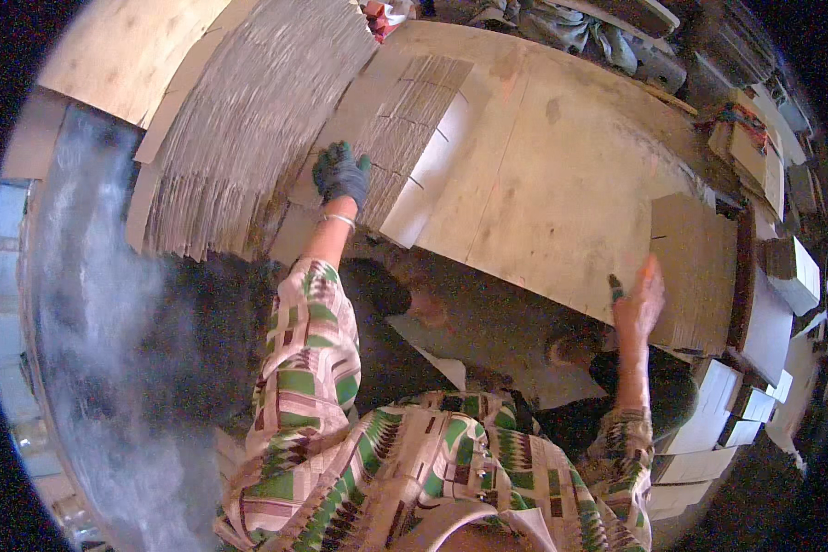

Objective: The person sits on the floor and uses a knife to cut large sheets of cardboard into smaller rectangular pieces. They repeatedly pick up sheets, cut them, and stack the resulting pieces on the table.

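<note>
My left hand [342, 175], in a dark grey-green glove, rests on a row of slotted cardboard sheets [405, 120]; its thumb stands apart from the other fingers. Beside it on the left leans a long, tightly packed row of brown cardboard sheets [248, 120], their edges upward. My right hand [641, 299] is mostly bare, with a dark green cover on the thumb and orange at a fingertip. Its fingers are stretched out and its thumb is spread, next to a stack of brown cardboard [695, 271] at the right. I see nothing held in it.
A wooden tabletop [534, 175] spans the space between my hands. Further right stand white-faced cardboard stacks [768, 317]. Another pale board [129, 55] lies at the upper left, and crumpled sacks [580, 32] lie beyond the table. A grey, dusty surface [101, 322] is on the left.
</note>
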A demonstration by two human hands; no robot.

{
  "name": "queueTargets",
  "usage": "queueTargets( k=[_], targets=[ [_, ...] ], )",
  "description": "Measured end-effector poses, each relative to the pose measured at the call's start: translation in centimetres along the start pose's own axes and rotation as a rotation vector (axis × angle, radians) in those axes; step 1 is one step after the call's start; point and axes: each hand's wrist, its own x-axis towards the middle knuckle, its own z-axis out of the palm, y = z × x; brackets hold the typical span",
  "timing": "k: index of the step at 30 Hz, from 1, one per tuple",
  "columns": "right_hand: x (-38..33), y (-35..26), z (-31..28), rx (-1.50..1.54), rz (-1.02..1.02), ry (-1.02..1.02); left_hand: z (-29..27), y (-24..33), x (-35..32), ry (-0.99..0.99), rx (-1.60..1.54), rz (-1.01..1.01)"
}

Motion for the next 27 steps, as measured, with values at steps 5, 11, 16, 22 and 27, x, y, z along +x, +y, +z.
queueTargets(
  k=[5, 11, 16, 22, 27],
  targets=[
    [-0.3, 12.8, -0.9, -0.326, 0.258, -0.197, -0.3, 5.6, -10.1, -0.125, 0.080, 0.174],
    [1.8, 11.5, -2.7, 0.065, 0.473, -0.082, 1.6, 4.4, -9.5, 0.170, -0.210, 0.243],
    [1.2, 5.7, -0.8, 0.542, 0.193, 0.147, -2.0, 9.5, -10.2, -0.084, -0.429, 0.093],
    [3.8, -11.0, -3.2, 0.843, 0.103, -0.114, -2.3, 16.3, -13.0, -0.182, -0.490, 0.406],
    [6.3, -11.5, -3.3, 0.649, 0.001, -0.063, -6.1, 22.2, -15.3, -0.310, -0.381, 0.593]
  ],
)
